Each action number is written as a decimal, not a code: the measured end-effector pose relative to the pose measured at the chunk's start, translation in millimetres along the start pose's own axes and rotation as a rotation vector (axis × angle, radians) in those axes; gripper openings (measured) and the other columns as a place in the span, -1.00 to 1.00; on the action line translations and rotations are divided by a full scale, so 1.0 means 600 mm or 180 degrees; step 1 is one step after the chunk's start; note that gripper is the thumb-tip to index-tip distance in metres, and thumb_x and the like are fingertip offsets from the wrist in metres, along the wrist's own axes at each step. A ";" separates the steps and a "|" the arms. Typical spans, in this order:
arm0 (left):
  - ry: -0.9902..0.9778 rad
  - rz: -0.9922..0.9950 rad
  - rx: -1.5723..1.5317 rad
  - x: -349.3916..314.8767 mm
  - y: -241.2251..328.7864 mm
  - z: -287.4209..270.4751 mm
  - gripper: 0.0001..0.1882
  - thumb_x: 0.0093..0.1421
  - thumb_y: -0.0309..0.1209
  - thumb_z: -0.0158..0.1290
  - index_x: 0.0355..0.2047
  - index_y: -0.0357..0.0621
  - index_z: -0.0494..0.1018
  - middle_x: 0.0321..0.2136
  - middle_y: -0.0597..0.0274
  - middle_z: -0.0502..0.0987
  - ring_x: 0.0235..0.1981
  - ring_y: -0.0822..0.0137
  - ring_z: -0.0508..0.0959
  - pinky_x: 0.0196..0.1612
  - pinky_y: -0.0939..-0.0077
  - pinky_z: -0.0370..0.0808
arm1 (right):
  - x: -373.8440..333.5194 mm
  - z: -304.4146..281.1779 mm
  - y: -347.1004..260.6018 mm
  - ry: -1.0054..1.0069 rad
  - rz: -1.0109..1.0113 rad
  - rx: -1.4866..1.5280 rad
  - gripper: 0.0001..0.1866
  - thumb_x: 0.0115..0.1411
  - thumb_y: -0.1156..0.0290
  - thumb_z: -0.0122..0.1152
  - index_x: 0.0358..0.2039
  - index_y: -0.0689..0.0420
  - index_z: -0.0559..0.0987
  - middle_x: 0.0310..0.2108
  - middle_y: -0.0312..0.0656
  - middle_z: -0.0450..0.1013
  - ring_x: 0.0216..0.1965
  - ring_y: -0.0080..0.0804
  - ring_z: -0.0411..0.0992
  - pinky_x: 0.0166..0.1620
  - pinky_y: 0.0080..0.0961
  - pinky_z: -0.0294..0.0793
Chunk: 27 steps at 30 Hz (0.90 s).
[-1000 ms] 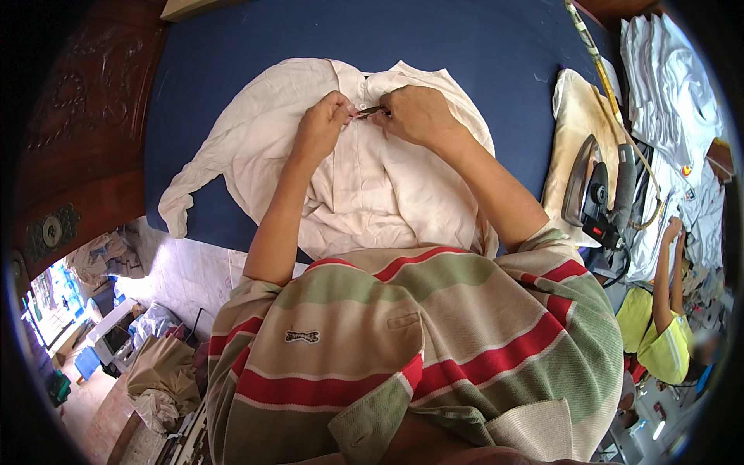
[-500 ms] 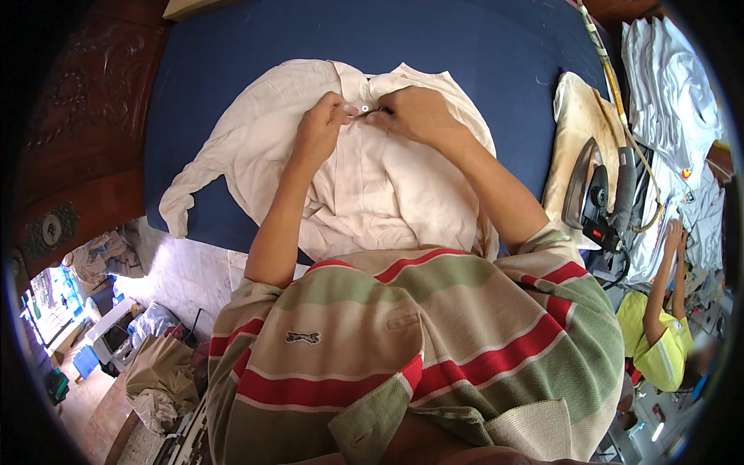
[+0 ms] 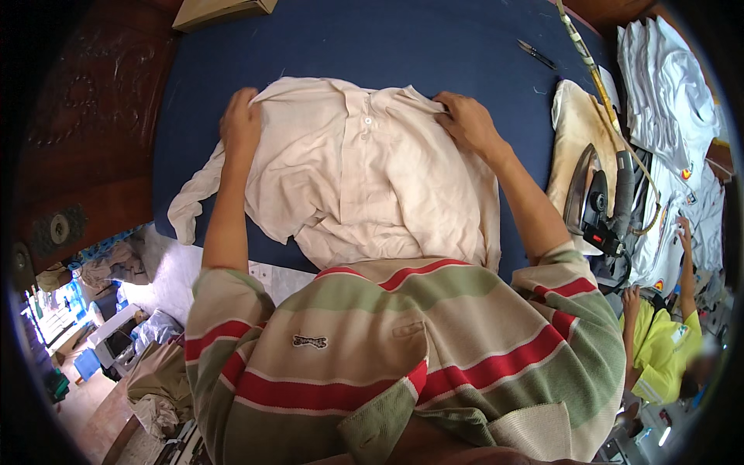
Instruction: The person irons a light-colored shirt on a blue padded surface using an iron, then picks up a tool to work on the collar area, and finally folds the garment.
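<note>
A cream long-sleeved shirt (image 3: 310,170) lies front up on the blue-covered table, its button placket running down the middle and its lower part against my body. At its left shoulder edge, the fingers of my left hand (image 3: 241,122) are curled closed on the cloth. My right hand (image 3: 470,126) pinches the opposite shoulder near the collar; its fingertips are partly hidden. A white button (image 3: 368,121) shows at the top of the placket. Farther off to the right, small dark thread snips (image 3: 536,54) lie on the table.
An iron (image 3: 593,198) rests on a scorched beige pad (image 3: 570,132) at the right, its cord (image 3: 593,70) running upward. Beyond hang white garments (image 3: 663,93), and a person in yellow (image 3: 663,353) reaches toward them. A cardboard box (image 3: 221,12) sits at the far left.
My hands have moved apart from the placket to the shirt's two shoulders. A dark thing at my right fingers is gone from there, and snips now lie on the table.
</note>
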<state>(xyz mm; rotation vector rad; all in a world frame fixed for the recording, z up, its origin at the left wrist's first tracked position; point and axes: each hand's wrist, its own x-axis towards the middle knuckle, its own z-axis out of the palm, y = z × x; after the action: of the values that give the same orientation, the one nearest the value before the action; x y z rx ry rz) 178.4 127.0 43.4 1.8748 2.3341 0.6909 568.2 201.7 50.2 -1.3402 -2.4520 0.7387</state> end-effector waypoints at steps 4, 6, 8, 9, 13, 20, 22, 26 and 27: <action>0.0893 0.0658 0.0263 -0.149 -0.015 -0.064 -0.81 -0.05 -0.56 -0.06 -0.35 -0.20 0.39 -0.34 0.11 0.45 -0.24 0.05 0.43 -0.13 0.19 0.31 | -0.077 -0.024 -0.034 0.0348 -0.0268 0.0030 -0.73 -0.07 0.50 0.18 -0.28 0.14 0.49 -0.30 -0.12 0.41 -0.30 -0.13 0.39 -0.22 -0.35 0.35; 0.0461 0.0541 0.0470 -0.242 -0.002 -0.083 -0.80 -0.06 -0.56 -0.05 -0.35 -0.19 0.39 -0.31 0.12 0.45 -0.21 0.07 0.42 -0.08 0.19 0.27 | -0.133 -0.009 -0.042 0.0081 -0.0646 0.0385 -0.74 -0.07 0.51 0.19 -0.29 0.15 0.49 -0.32 -0.14 0.40 -0.34 -0.17 0.39 -0.26 -0.36 0.36; 0.0141 0.0180 0.0422 -0.323 -0.011 -0.072 -0.77 -0.06 -0.54 -0.03 -0.32 -0.16 0.40 -0.25 0.14 0.46 -0.16 0.09 0.41 -0.04 0.18 0.23 | -0.169 0.008 -0.062 -0.0288 -0.0630 0.0752 -0.75 -0.05 0.50 0.20 -0.29 0.16 0.49 -0.33 -0.15 0.40 -0.36 -0.21 0.39 -0.30 -0.38 0.37; 0.0242 0.0038 0.0306 -0.358 -0.007 -0.057 -0.76 -0.05 -0.53 -0.02 -0.30 -0.14 0.41 -0.22 0.15 0.45 -0.14 0.10 0.41 -0.02 0.18 0.22 | -0.186 0.014 -0.073 -0.0522 -0.0381 0.0936 -0.76 -0.03 0.48 0.21 -0.29 0.17 0.49 -0.32 -0.15 0.40 -0.36 -0.22 0.40 -0.33 -0.38 0.38; 0.0485 0.0113 -0.0137 -0.382 0.052 -0.046 -0.70 -0.02 -0.47 0.02 -0.20 -0.11 0.42 -0.13 0.21 0.44 -0.08 0.14 0.40 0.02 0.22 0.20 | -0.201 0.029 -0.090 -0.0042 0.0036 0.1054 -0.74 0.02 0.36 0.22 -0.26 0.17 0.49 -0.32 -0.14 0.41 -0.35 -0.21 0.40 -0.35 -0.40 0.40; -0.0333 0.0770 0.0144 -0.263 0.093 -0.044 -0.74 0.05 -0.45 -0.01 -0.20 -0.13 0.39 -0.15 0.21 0.45 -0.12 0.19 0.44 -0.07 0.29 0.32 | -0.144 0.098 -0.080 0.0270 -0.0663 -0.0165 -0.82 0.03 0.48 0.14 -0.30 0.16 0.47 -0.36 -0.15 0.41 -0.34 -0.25 0.40 -0.28 -0.40 0.39; -0.0984 0.1015 0.0000 -0.241 0.070 -0.045 -0.79 0.08 -0.49 -0.07 -0.23 -0.14 0.39 -0.16 0.19 0.44 -0.15 0.20 0.47 -0.13 0.33 0.39 | -0.122 0.091 -0.062 0.0009 -0.0222 0.0286 -0.84 0.01 0.55 0.08 -0.33 0.17 0.45 -0.39 -0.19 0.39 -0.33 -0.38 0.38 -0.26 -0.47 0.37; -0.1185 0.2213 0.0411 -0.195 0.073 -0.102 -0.75 0.08 -0.53 -0.11 -0.21 -0.11 0.40 -0.18 0.20 0.43 -0.17 0.21 0.49 -0.18 0.31 0.45 | -0.086 0.000 -0.071 -0.0244 0.0351 0.2982 -0.81 -0.01 0.71 -0.11 -0.47 0.13 0.41 -0.34 -0.39 0.31 -0.28 -0.58 0.30 -0.24 -0.64 0.28; -0.0879 0.2138 0.0524 -0.185 0.081 -0.124 -0.69 0.08 -0.52 -0.10 -0.14 -0.09 0.39 -0.16 0.20 0.42 -0.17 0.22 0.48 -0.19 0.32 0.45 | -0.079 -0.033 -0.084 -0.0243 0.0211 0.2841 -0.81 0.00 0.72 -0.12 -0.48 0.13 0.41 -0.35 -0.38 0.31 -0.29 -0.57 0.30 -0.24 -0.64 0.28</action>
<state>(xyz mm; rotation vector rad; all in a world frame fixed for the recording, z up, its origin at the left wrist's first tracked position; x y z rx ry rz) 226.7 8.0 104.1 2.6512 1.6231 0.2412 567.1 145.8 95.5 -1.0177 -1.7193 1.6490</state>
